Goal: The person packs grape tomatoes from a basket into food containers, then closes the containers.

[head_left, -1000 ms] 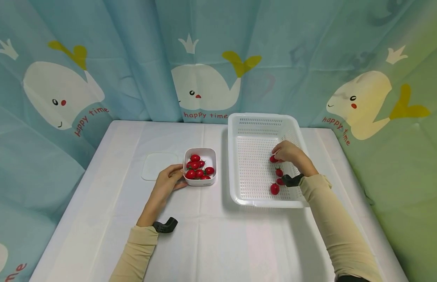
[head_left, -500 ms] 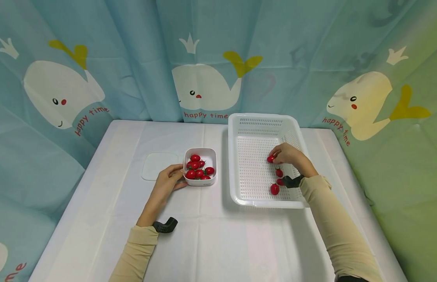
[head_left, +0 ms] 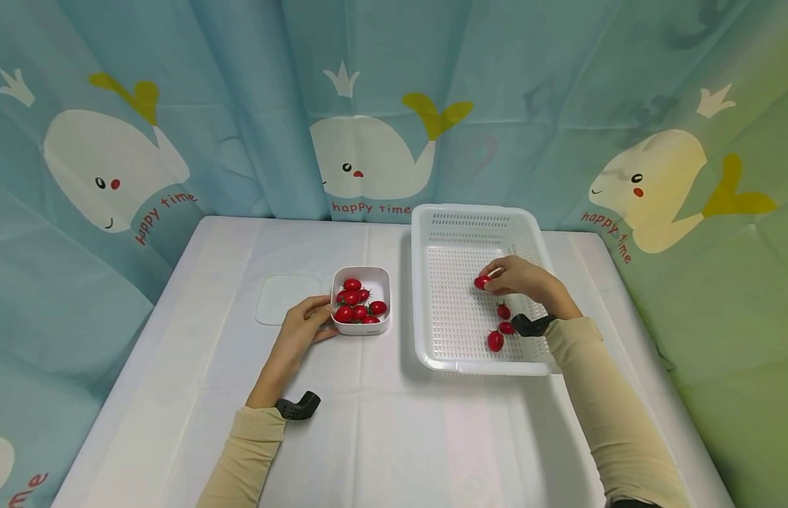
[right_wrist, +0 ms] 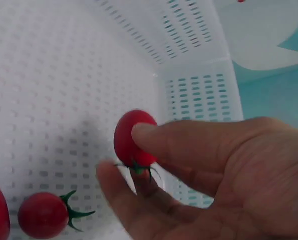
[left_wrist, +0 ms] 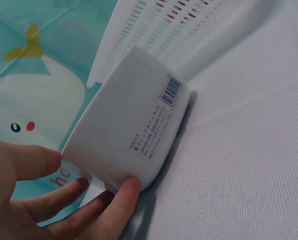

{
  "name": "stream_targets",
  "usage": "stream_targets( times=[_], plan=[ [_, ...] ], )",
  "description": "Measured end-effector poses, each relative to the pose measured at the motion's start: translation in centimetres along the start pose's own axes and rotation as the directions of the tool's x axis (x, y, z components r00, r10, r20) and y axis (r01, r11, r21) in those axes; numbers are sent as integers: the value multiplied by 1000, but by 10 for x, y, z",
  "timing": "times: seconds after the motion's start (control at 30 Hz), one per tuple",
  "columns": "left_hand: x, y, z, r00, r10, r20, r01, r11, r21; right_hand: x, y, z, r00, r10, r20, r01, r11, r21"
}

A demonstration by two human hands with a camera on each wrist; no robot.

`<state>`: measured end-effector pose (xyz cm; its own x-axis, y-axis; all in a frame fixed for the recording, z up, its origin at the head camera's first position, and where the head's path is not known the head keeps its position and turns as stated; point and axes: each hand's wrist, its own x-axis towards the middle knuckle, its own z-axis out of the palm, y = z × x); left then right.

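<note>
My right hand pinches a red cherry tomato between thumb and fingers, with its green stem end downward in the right wrist view. It is over the inside of the white perforated basket. In the basket, nearer me, lie a few more cherry tomatoes. My left hand rests its fingertips against the left side of a small white square container. The thumb touches its rim and another finger its lower wall. Several red tomatoes lie inside that container, hidden in the left wrist view.
A clear flat lid lies on the white cloth-covered table, behind my left hand. The basket stands to the right of the container, its raised rim between them. A blue curtain with whale prints hangs along the table's back and sides.
My right hand has moved a little to the left with the tomato, away from the other tomatoes in the basket. My left hand and the container have stayed in place.
</note>
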<state>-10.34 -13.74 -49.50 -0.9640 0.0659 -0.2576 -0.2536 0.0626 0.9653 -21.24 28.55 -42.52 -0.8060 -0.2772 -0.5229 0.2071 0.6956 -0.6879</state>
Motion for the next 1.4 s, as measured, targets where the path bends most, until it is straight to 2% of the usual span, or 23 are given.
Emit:
stream_targets(
  times=[0.2,0.37,0.57,0.67,0.8,1.03,1.23,1.4],
  plan=[
    [-1,1,-1,1000,-3,7,2,1000,6,0,2,-1,996,-74,54,69,993,96],
    [-2,2,-1,1000,-8,4,8,1000,9,2,6,-2,984,-158,84,141,974,175],
    [-1,1,-1,1000,-10,2,10,1000,8,3,6,-1,961,-246,125,214,951,224],
    [0,1,-1,1000,-8,2,8,1000,9,2,3,-1,943,-294,158,250,936,248],
    [0,1,-1,1000,-7,0,7,1000,12,1,-5,-1,923,-328,198,273,926,262],
    [0,1,0,1000,-8,-1,8,1000,11,-5,-27,4,896,-351,273,288,926,246],
    [1,1,0,1000,-15,-2,15,1000,8,-5,-43,11,865,-392,312,324,913,248],
    [1,0,0,1000,-15,-3,15,1000,7,-2,-57,16,852,-407,331,338,908,247]
  ],
)
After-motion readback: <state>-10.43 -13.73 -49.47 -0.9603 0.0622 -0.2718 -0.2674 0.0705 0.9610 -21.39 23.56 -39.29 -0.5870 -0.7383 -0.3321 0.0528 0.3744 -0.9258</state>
